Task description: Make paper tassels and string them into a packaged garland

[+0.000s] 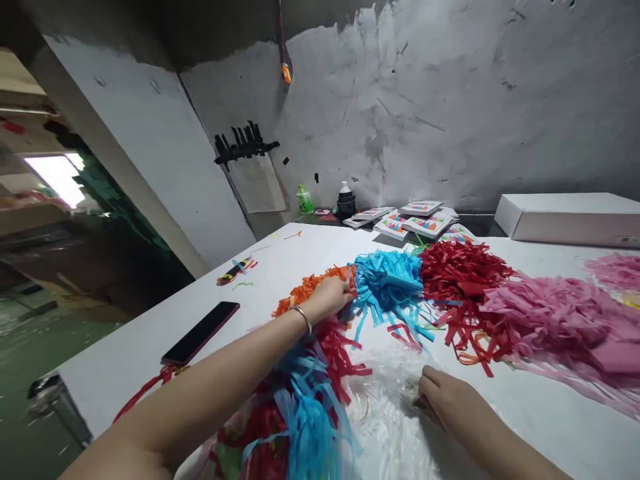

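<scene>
My left hand (330,298), with a bangle at the wrist, reaches over the orange paper strips (300,291), fingers pinched at their right end beside the blue strips (387,277). What it grips is too small to make out. My right hand (445,397) is closed at the right edge of the clear plastic bags (387,407); what lies in its fingers is hidden. Red strips (463,270) and pink strips (560,313) lie further right. Below my left forearm hangs a mixed bundle with blue tassels (310,427) and red ones.
A phone (203,333) with a red strap lies on the white table (270,260) at left, near a small black-and-yellow tool (234,272). Card packs (423,223), a green bottle (305,199), a black container (345,202) and a white box (565,219) stand along the wall.
</scene>
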